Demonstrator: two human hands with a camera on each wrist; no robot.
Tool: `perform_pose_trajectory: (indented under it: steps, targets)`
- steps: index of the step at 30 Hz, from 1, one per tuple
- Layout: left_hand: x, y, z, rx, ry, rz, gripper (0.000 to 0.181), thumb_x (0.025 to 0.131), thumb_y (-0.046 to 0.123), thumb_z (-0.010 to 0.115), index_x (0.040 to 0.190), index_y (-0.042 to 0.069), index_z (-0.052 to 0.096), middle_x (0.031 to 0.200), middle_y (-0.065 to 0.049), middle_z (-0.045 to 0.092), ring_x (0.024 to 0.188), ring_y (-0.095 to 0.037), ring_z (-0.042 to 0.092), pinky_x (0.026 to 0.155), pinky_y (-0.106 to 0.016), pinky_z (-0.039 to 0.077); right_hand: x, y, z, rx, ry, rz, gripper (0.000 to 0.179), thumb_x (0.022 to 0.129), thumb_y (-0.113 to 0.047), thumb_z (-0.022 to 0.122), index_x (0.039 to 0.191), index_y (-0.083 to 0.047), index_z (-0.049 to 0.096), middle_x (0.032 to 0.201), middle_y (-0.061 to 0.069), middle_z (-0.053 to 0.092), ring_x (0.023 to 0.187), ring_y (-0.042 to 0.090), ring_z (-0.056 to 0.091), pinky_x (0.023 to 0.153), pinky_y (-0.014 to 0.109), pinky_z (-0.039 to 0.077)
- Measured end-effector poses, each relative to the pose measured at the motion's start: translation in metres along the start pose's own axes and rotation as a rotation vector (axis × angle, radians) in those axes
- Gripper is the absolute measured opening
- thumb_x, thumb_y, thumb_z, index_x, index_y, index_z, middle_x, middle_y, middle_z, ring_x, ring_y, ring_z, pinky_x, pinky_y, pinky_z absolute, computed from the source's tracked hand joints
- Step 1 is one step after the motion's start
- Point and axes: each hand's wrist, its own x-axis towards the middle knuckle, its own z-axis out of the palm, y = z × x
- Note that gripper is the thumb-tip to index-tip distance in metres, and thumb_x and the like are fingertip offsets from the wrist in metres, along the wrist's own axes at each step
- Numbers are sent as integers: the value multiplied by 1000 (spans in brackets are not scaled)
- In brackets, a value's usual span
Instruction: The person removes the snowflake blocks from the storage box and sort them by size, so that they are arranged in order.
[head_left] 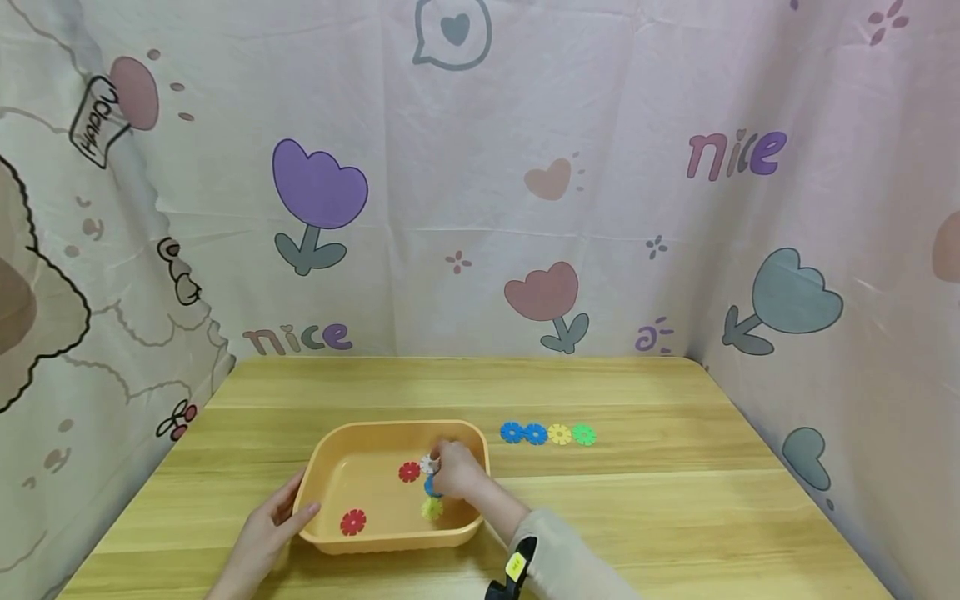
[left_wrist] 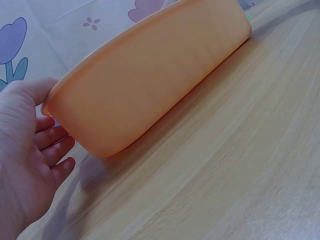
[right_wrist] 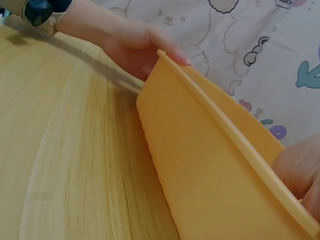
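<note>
A shallow orange-yellow plastic basin (head_left: 367, 546) stands on the table. My left hand (head_left: 264, 533) grips its left end, the thumb over the rim and the fingers against the outside; the left wrist view shows the same hand (left_wrist: 32, 150) on the basin wall (left_wrist: 145, 85). My right hand (head_left: 457, 471) reaches inside near the right end. By its fingers lie a white snowflake disc (head_left: 427, 464) and a partly covered blue disc (head_left: 431, 487). Its fingertips are hidden, so a hold on either cannot be made out. Also in the basin are red discs (head_left: 353, 522) and a yellow one (head_left: 432, 509).
Right of the basin, a row of snowflake discs lies on the wooden table (head_left: 637, 517): two blue (head_left: 512, 432), a yellow (head_left: 559, 434) and a green (head_left: 584, 435). A printed curtain (head_left: 450, 208) hangs behind the table and along both sides.
</note>
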Motion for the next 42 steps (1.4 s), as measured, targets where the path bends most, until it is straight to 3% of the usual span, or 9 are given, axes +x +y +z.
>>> perform_pose_trajectory:
  steps: [9,13,18,20,24,26,32,38,42]
  targets:
    - [0,0,-1,24,0,-25,70,92,26,59,145,-4,22,145,-27,26,117,-17,44,80,-15,47,0,0,4,11,-38,8,33,64,5,80,88,0,59,76,4,56,67,15,49,55,23,47]
    - [0,0,-2,31,2,-21,70,92,25,59,145,-4,23,145,-27,26,114,-11,46,79,-13,46,0,-1,5,-55,-42,-13,30,65,0,82,85,1,60,73,1,53,66,14,47,55,22,45]
    - [-1,1,-2,24,-6,-29,70,93,26,59,145,-3,22,145,-27,25,117,-16,44,80,-14,46,1,-2,7,-191,-33,-38,27,66,-7,83,81,-2,60,69,-1,52,64,13,44,54,20,42]
    - [-1,0,-2,20,-8,-31,70,93,26,59,145,-3,23,145,-27,25,115,-10,45,80,-14,46,0,-2,7,-233,-28,-49,27,66,-10,84,79,-3,61,69,-2,52,64,12,44,55,19,41]
    - [-1,-1,-2,4,-10,-14,69,92,24,59,145,-4,24,144,-28,26,98,15,42,79,-12,46,0,-2,8,-273,-28,-59,25,66,-12,84,75,-4,62,67,-2,53,63,12,44,54,19,40]
    - [0,-2,-1,-4,-6,-1,68,92,23,59,144,-4,24,144,-29,26,92,21,37,78,-12,46,-1,-2,8,-267,-34,-50,25,66,-12,84,75,-5,62,67,-2,52,64,12,44,54,19,40]
    - [0,-2,0,-10,1,5,69,92,23,60,144,-5,25,143,-29,27,91,22,36,77,-10,45,-1,-2,7,-205,-38,-33,29,66,-9,84,76,-6,56,68,-2,48,65,13,43,52,19,40]
    - [0,-3,0,-9,2,-5,69,92,24,59,144,-5,24,144,-29,27,91,22,36,78,-10,44,0,1,5,-45,-11,-74,24,68,6,76,74,-5,55,66,-2,48,60,11,44,47,19,38]
    - [0,-3,0,-3,2,-19,70,92,25,59,145,-4,23,144,-28,26,91,21,36,78,-10,44,2,3,3,82,-34,-67,18,71,9,72,75,-3,58,68,-1,51,58,11,49,47,20,45]
